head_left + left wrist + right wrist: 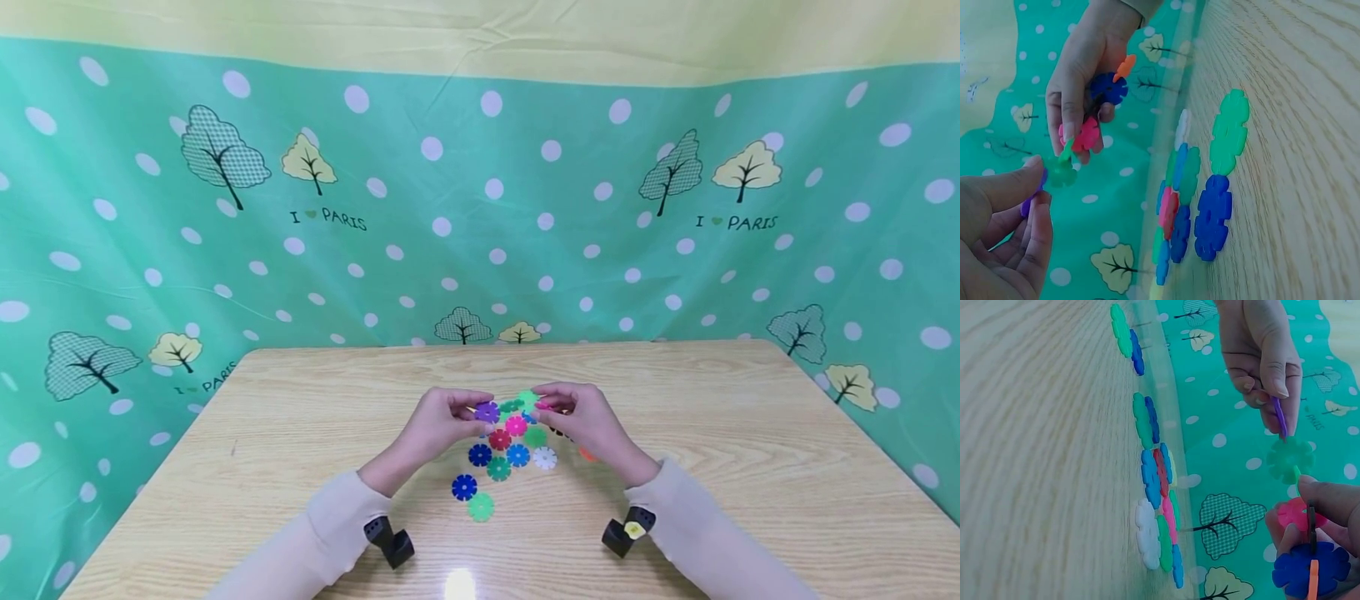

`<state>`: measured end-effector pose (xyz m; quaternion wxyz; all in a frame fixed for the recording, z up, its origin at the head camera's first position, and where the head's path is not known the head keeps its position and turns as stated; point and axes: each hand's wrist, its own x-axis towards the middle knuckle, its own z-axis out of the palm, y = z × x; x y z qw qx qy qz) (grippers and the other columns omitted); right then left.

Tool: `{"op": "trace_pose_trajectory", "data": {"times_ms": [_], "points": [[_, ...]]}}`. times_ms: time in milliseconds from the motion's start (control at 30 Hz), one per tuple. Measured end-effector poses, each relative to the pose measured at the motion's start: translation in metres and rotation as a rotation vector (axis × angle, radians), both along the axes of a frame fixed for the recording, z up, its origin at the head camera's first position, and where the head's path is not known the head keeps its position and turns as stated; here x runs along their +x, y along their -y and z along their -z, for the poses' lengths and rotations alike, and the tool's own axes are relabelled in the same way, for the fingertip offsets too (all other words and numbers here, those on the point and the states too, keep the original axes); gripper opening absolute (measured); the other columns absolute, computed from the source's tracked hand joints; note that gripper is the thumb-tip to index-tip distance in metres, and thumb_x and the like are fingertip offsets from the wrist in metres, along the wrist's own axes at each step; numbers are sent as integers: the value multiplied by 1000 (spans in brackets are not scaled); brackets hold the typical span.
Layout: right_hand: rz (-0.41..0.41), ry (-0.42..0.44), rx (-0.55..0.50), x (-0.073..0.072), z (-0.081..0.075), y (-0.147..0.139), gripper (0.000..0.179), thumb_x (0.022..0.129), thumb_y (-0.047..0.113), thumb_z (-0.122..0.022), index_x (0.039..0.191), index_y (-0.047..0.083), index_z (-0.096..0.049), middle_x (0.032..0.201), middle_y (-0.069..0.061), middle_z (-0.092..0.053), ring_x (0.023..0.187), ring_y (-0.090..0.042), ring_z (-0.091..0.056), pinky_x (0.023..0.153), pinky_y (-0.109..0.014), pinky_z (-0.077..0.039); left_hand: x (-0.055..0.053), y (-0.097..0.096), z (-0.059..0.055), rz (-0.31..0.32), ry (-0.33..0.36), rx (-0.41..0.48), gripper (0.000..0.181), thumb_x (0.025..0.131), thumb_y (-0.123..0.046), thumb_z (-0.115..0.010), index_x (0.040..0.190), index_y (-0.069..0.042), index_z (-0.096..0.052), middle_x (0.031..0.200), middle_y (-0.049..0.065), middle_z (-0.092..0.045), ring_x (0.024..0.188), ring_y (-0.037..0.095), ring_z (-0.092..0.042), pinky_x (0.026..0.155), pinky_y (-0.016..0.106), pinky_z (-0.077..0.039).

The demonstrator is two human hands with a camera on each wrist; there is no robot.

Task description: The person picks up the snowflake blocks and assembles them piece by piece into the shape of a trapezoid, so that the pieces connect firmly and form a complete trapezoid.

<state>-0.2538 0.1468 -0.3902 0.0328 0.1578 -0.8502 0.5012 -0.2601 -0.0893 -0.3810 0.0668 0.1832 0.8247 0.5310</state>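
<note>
Disc of notched purple plastic (487,413), pinched by the raised left grip (444,418), faces linked multicoloured discs (1294,570) the right grip (590,418) holds.

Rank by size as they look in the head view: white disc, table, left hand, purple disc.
1. Table
2. Left hand
3. White disc and purple disc: too alike to rank.

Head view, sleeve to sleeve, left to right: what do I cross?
Left sleeve, left wrist device, front dark blue disc, front light green disc, teal disc, mid-blue disc, white disc, right wrist device, right sleeve.
</note>
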Motion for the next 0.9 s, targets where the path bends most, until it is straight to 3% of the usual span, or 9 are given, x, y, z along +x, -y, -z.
{"op": "trace_pose_trajectory", "data": {"times_ms": [900], "points": [[23,50,-10,3,-2,-5,30,83,10,-72,112,4,-67,91,-7,-70,79,-16,-64,60,-23,-53,1,-7,-3,42,4,-24,37,80,-3,-73,117,-1,-65,100,8,-69,72,13,-60,63,23,-53]]}}
